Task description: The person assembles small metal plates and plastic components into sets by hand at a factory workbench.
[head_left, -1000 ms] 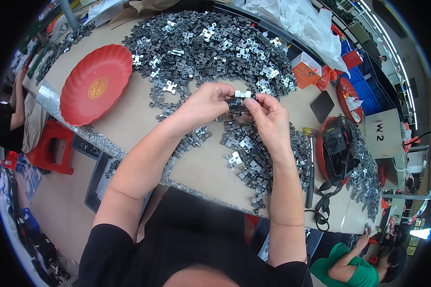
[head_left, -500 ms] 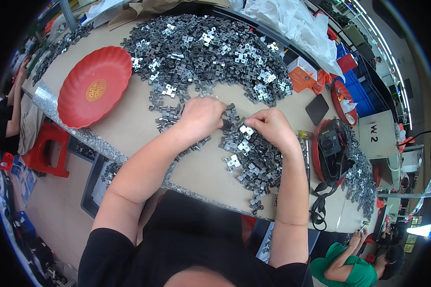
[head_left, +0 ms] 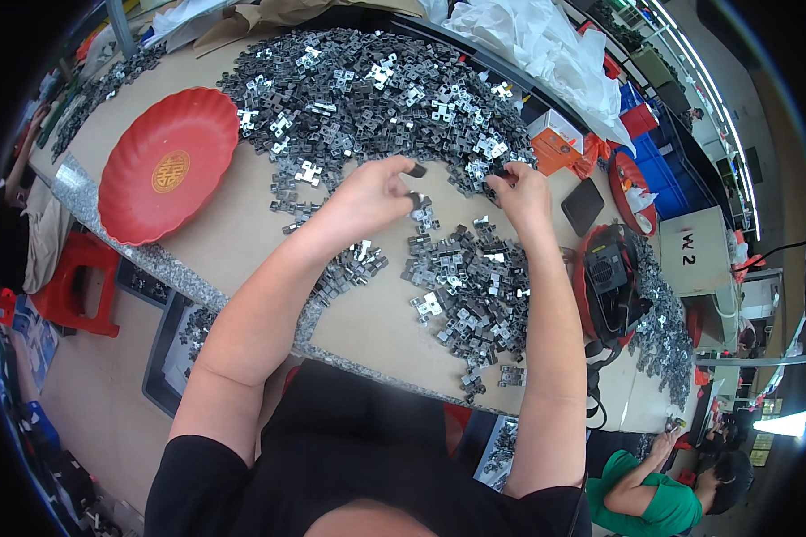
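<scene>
Heap of small metal pieces [head_left: 358, 98], dull and bright mixed, spreads over the far middle of the table [head_left: 264, 210]; a smaller heap [head_left: 475, 286] lies nearer the body, beside the right forearm [head_left: 553, 331], and a loose cluster [head_left: 354, 268] sits by the left forearm [head_left: 269, 304]. From my remote seat I log the left hand [head_left: 373, 194] with fingertips over the gap between heaps: thumb and finger spread, dark caps [head_left: 417, 170] on the tips, nothing visible between them. Right hand [head_left: 526, 199] is at the right edge of the far heap, fingertips bent inward; whether they grip a piece I cannot tell, since the tips blend into dark metal. Hands are apart from each other. Judgement on handling: the pieces look notched and apt to hook together, so I would pinch one by its outer edge at the fringe, where they lie sparser, and lift straight up rather than drag. I would hold the left fingers level and work over bare table, so a slipped piece is easy to find. Glare off bright faces could mislead; a slight tilt should show which side is up.
</scene>
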A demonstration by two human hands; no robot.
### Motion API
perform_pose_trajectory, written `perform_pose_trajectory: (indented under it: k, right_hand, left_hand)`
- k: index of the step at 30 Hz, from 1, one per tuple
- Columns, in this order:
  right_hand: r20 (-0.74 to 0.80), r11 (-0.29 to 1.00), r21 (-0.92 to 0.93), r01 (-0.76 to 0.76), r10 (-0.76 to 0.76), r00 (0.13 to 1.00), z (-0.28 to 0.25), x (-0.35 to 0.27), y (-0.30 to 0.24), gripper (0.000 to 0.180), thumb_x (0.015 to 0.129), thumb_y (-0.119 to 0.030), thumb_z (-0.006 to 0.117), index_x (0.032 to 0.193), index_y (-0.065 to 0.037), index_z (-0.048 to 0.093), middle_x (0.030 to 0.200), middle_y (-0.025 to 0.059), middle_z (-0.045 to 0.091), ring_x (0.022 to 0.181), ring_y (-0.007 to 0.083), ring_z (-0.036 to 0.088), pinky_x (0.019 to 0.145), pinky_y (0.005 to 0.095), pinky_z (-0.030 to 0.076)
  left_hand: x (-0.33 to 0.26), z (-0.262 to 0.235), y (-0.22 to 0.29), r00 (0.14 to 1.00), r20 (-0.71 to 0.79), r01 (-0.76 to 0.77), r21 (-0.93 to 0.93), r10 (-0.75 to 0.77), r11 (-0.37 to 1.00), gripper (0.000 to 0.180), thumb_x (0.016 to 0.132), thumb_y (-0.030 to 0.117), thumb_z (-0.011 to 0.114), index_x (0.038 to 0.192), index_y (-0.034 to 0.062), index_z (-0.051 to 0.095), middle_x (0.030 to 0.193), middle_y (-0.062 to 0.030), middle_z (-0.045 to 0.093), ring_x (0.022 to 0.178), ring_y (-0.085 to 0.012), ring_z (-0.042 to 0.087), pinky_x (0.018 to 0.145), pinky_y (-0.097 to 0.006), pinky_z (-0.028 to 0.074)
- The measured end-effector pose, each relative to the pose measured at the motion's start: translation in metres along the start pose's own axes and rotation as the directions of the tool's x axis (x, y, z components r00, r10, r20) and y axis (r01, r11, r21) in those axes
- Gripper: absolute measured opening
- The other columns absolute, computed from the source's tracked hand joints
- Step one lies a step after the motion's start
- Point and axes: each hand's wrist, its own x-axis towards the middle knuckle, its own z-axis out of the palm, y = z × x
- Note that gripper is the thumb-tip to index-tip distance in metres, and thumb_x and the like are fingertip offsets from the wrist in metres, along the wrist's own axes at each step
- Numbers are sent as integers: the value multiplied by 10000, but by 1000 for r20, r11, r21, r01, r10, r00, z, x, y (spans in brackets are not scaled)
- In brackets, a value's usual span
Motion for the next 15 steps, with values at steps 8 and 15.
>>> perform_pose_trajectory:
  k: [8, 15]
  right_hand:
    - [31, 952, 130, -277, 276, 961, 22, -5, -11, 404, 634, -213, 668, 964, -8, 557, 814, 121, 612, 796, 252, 578, 714, 341, 430]
    - [130, 893, 355, -277, 246, 960, 32, 0, 16, 376, 648, -167, 624, 961, 27, 547, 737, 96, 612, 719, 187, 597, 630, 299, 444]
  left_hand:
    - [6, 6, -6, 967, 186, 244, -868, -172, 432, 167, 765, -38, 450, 930, -50, 476, 896, -132, 549, 796, -194, 572, 688, -254, 489]
    - [4, 8, 1, 960, 219, 271, -881, -174, 388, 177, 765, -72, 383, 932, -67, 442, 960, -178, 516, 858, -239, 562, 786, -304, 483]
